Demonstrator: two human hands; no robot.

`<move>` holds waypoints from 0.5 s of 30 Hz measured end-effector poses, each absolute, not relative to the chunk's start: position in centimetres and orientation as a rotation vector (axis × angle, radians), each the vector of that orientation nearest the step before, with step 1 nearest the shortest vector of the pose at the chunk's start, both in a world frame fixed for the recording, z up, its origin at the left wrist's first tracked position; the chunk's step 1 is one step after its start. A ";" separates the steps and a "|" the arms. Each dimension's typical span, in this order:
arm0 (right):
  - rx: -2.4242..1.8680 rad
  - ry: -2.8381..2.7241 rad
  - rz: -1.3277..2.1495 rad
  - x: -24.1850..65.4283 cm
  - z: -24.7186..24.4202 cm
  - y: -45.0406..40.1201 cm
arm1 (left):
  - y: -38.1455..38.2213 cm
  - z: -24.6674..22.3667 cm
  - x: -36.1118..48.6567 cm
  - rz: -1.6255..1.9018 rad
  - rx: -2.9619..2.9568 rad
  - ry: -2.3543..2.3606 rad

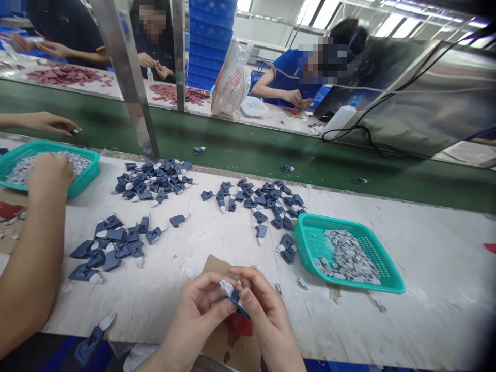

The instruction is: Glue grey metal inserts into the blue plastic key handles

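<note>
Between my two hands is a small dark blue plastic part with a light grey end piece (232,295). My left hand (205,310) pinches it from the left, fingers closed about the grey end. From the right, my right hand (267,312) presses thumb and fingers on the blue side. Below them a red object (241,325) rests on a piece of brown cardboard (215,264), partly hidden by my hands. Loose blue parts (267,199) lie in a heap beyond my hands. To the right stands a green basket (395,281) holding small grey pieces (349,253).
More blue parts lie in heaps (153,181) (116,240) at left. A co-worker's arm (39,248) reaches into another green basket (83,183). A few parts sit on the green belt (244,155) behind a metal post (134,103). Other people work across it.
</note>
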State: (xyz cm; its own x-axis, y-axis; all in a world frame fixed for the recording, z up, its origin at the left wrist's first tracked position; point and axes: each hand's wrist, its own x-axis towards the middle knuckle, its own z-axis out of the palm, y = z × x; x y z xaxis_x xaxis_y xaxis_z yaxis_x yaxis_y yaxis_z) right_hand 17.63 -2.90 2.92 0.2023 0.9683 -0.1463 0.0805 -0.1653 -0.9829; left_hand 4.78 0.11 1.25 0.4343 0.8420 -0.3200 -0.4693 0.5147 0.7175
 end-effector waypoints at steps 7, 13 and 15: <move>-1.369 -1.031 1.104 17.8 3.0 -1.7 | 2.4 3.0 5.3 0.800 0.690 0.657; -1.432 -0.845 0.939 21.8 1.0 -1.0 | 10.9 4.3 5.8 0.692 0.819 0.803; -1.447 -0.785 0.844 23.6 0.1 -1.4 | 15.4 4.3 6.1 0.748 0.843 0.839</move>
State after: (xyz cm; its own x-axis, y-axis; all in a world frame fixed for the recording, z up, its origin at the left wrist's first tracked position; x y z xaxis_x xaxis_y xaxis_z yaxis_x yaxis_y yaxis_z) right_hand 23.59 -1.41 0.10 0.5048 0.8620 -0.0473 -0.0150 -0.0460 -0.9988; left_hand 6.12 15.42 4.32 0.4654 0.8244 -0.3223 -0.2257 0.4626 0.8574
